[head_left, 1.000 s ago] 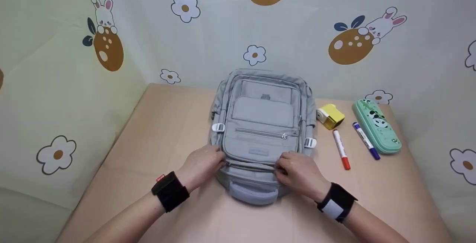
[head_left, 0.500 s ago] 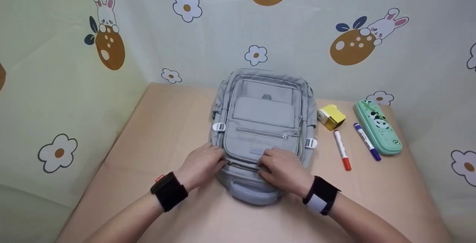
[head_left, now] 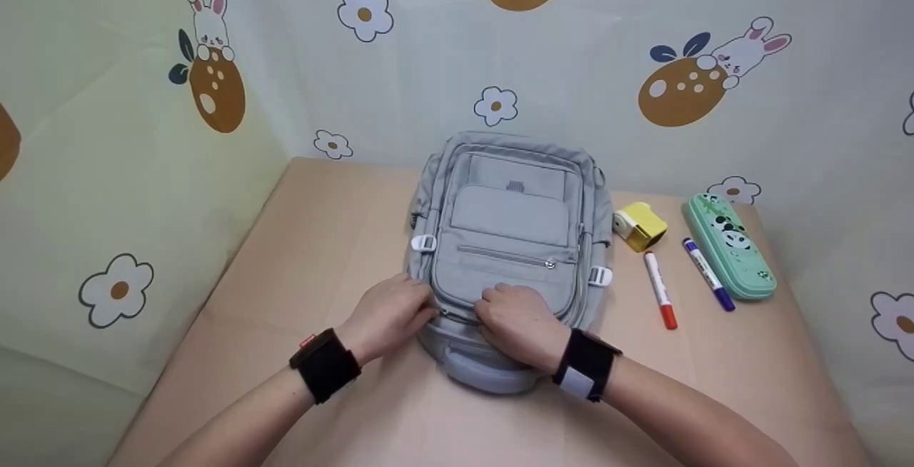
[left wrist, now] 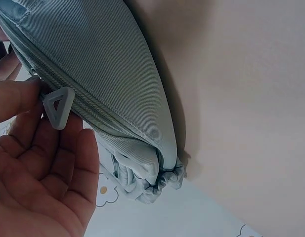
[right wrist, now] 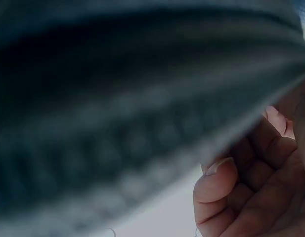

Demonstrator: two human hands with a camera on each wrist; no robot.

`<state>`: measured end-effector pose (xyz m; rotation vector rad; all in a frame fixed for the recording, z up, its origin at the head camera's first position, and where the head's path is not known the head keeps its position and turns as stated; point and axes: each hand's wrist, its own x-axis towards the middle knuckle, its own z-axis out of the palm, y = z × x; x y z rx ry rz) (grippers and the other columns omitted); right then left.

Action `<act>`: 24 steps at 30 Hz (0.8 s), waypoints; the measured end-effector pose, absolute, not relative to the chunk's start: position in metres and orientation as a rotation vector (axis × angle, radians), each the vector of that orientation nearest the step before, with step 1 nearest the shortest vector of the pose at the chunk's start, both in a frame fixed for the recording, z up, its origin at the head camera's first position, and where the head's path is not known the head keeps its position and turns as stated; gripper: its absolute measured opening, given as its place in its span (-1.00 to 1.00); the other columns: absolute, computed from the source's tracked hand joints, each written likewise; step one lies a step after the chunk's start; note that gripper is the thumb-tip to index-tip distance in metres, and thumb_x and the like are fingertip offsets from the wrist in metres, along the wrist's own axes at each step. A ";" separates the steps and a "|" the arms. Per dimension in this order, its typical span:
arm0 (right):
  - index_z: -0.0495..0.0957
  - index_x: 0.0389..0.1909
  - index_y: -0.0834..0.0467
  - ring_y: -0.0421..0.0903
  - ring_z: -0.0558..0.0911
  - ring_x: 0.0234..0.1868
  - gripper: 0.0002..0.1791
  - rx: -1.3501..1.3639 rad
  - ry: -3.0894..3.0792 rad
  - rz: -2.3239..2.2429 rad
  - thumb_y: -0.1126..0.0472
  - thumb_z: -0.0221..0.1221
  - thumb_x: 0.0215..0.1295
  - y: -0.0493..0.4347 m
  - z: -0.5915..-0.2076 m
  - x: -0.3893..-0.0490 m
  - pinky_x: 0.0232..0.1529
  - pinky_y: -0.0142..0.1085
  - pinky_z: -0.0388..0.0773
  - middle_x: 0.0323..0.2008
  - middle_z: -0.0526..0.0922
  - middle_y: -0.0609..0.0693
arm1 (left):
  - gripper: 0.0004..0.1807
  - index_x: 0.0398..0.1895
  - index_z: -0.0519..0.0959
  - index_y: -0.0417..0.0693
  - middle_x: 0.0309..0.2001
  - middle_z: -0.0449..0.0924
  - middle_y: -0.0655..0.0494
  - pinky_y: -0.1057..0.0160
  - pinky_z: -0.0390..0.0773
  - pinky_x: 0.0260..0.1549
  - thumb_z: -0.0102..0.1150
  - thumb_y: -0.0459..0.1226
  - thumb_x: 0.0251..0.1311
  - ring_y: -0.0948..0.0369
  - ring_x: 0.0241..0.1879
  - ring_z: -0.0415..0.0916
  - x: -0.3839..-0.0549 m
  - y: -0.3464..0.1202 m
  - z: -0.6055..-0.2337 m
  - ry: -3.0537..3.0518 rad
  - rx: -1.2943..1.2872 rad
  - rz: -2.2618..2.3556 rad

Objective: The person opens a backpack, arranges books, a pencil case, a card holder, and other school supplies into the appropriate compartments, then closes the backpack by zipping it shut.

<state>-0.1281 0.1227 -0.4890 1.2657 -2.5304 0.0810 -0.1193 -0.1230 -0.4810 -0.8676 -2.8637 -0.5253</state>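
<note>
Backpack (head_left: 510,221) lies on the table (head_left: 321,238), handle (head_left: 493,374) end nearest the person. Left hand (head_left: 385,317) pinches a triangular zip tab (left wrist: 60,108); right hand (head_left: 518,320), fingers curled, grips the zip (left wrist: 93,107) alongside.

Table (head_left: 335,224): peach surface. Directly on it: backpack (head_left: 510,213), front up, at both hands (left (head_left: 389,317), right (head_left: 521,324)) and extending beyond them. Right of the right hand: red marker (head_left: 660,290); farther out, blue marker (head_left: 708,274), just beside green case (head_left: 732,249). Yellow item (head_left: 646,223): beyond red marker, near backpack.
</note>
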 end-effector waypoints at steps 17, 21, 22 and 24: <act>0.52 -0.52 0.05 -0.08 0.55 -0.52 -0.77 1.238 -2.528 0.250 0.14 0.37 0.23 0.131 -0.486 -0.124 -0.46 -0.17 0.54 -0.51 0.54 -0.10 | -0.86 -0.34 0.60 0.01 -0.30 0.65 0.17 0.16 0.46 -0.38 0.41 -0.25 0.21 0.12 -0.35 0.46 -0.141 -0.141 -0.483 -2.811 -0.781 -0.485; 0.52 -0.52 0.05 -0.08 0.55 -0.52 -0.78 1.240 -2.531 0.261 0.15 0.35 0.23 0.130 -0.485 -0.124 -0.45 -0.17 0.54 -0.51 0.54 -0.10 | -0.87 -0.34 0.58 0.00 -0.29 0.61 0.16 0.13 0.47 -0.39 0.38 -0.27 0.25 0.10 -0.34 0.47 -0.146 -0.140 -0.483 -2.792 -0.775 -0.460; 0.53 -0.52 0.05 -0.08 0.55 -0.52 -0.78 1.240 -2.535 0.263 0.15 0.35 0.24 0.130 -0.484 -0.124 -0.45 -0.17 0.54 -0.51 0.54 -0.11 | -0.88 -0.34 0.57 -0.01 -0.29 0.60 0.15 0.12 0.48 -0.38 0.37 -0.28 0.26 0.10 -0.33 0.47 -0.147 -0.140 -0.483 -2.792 -0.781 -0.454; 0.53 -0.53 0.04 -0.09 0.55 -0.52 -0.78 1.240 -2.548 0.268 0.15 0.35 0.23 0.130 -0.484 -0.125 -0.46 -0.18 0.53 -0.51 0.54 -0.11 | -0.89 -0.34 0.57 -0.01 -0.30 0.59 0.15 0.12 0.50 -0.37 0.34 -0.30 0.27 0.10 -0.31 0.48 -0.147 -0.140 -0.482 -2.799 -0.792 -0.459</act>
